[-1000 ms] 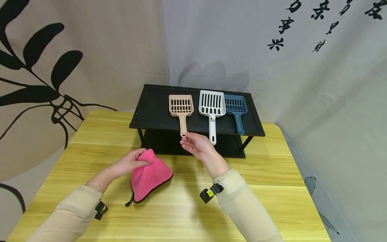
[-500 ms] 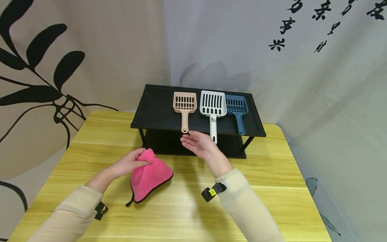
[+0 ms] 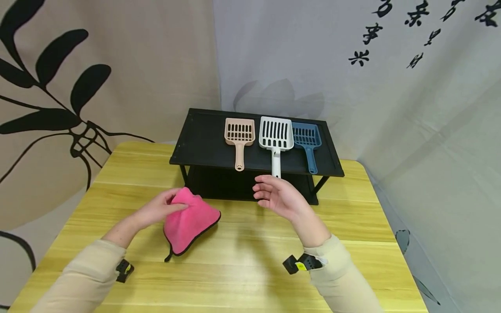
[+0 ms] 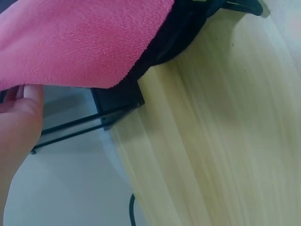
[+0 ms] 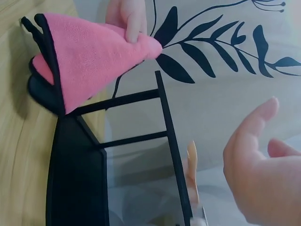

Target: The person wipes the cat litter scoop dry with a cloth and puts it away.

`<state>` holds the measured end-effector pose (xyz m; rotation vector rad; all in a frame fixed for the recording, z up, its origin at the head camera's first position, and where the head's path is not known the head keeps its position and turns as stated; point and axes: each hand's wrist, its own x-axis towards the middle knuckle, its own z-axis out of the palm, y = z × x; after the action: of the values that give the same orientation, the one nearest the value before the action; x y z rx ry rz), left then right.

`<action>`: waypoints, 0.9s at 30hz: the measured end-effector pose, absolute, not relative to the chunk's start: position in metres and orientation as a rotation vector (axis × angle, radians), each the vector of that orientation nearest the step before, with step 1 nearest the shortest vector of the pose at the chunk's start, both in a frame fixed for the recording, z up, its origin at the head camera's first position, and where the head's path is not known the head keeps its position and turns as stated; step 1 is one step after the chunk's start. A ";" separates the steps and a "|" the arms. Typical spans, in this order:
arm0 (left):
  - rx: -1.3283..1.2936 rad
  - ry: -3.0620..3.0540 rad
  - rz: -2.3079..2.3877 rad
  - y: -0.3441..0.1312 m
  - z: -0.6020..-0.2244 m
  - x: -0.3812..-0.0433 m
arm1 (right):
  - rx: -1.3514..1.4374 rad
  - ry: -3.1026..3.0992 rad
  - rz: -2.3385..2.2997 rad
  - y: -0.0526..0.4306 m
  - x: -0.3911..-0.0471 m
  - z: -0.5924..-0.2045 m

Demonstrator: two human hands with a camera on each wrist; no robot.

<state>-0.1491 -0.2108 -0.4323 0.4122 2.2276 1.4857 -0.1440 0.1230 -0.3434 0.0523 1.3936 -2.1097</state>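
Pinched in my left hand [image 3: 158, 210] is a pink cloth [image 3: 192, 224] with black edging and a small hanging loop; it droops over the table in front of the rack. My right hand [image 3: 283, 198] holds nothing, its fingers loosely bent, just in front of the white scoop's handle end. On the rack's top lie three slotted litter scoops side by side: a beige scoop [image 3: 240, 134], a white scoop [image 3: 275, 134] and a blue scoop [image 3: 307, 137]. The white one partly overlaps the blue one's edge. In the right wrist view the cloth [image 5: 89, 56] hangs from the left hand's fingers.
A black two-tier rack [image 3: 203, 143] stands at the back of the wooden table [image 3: 235, 269]. Its lower shelf [image 3: 219, 187] lies in shadow. Behind the table hangs a pale curtain [image 3: 156, 65] with black leaf and character prints.
The beige scoop has shifted slightly right and back, and my right hand has let go of it and drawn away rightward and toward me. My left hand has moved slightly left with the cloth.
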 end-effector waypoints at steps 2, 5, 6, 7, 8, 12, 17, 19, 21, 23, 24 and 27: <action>0.437 2.223 1.504 -0.212 -0.430 -0.149 | 0.005 1.390 -2.110 0.133 -0.140 -0.345; 0.452 2.203 1.519 -0.213 -0.425 -0.148 | -0.071 1.359 -2.119 0.149 -0.132 -0.351; 0.447 2.202 1.517 -0.213 -0.422 -0.147 | -0.106 1.339 -2.123 0.155 -0.129 -0.355; 0.433 2.204 1.509 -0.213 -0.418 -0.146 | -0.135 1.319 -2.125 0.161 -0.126 -0.358; 0.423 2.206 1.497 -0.213 -0.415 -0.145 | -0.160 1.302 -2.123 0.166 -0.123 -0.363; 0.348 2.238 1.425 -0.211 -0.410 -0.145 | -0.204 1.244 -2.102 0.189 -0.112 -0.386; 0.238 2.209 1.386 -0.199 -0.433 -0.157 | -0.126 1.248 -2.090 0.208 -0.105 -0.410; 0.198 2.152 1.415 -0.190 -0.445 -0.163 | -0.091 1.264 -2.093 0.213 -0.104 -0.416; 0.167 2.112 1.440 -0.180 -0.454 -0.167 | -0.063 1.273 -2.097 0.217 -0.103 -0.420; 0.136 2.145 1.400 -0.172 -0.459 -0.170 | -0.048 1.276 -2.103 0.220 -0.103 -0.423; 0.126 2.182 1.351 -0.169 -0.461 -0.171 | -0.043 1.281 -2.105 0.220 -0.102 -0.424; 0.077 2.347 1.092 -0.165 -0.463 -0.171 | -0.028 1.290 -2.108 0.222 -0.101 -0.426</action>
<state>-0.1707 -0.1652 -0.4630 0.0766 2.3469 1.0918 -0.1012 0.2221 -0.4258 -0.0279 1.2897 -2.1078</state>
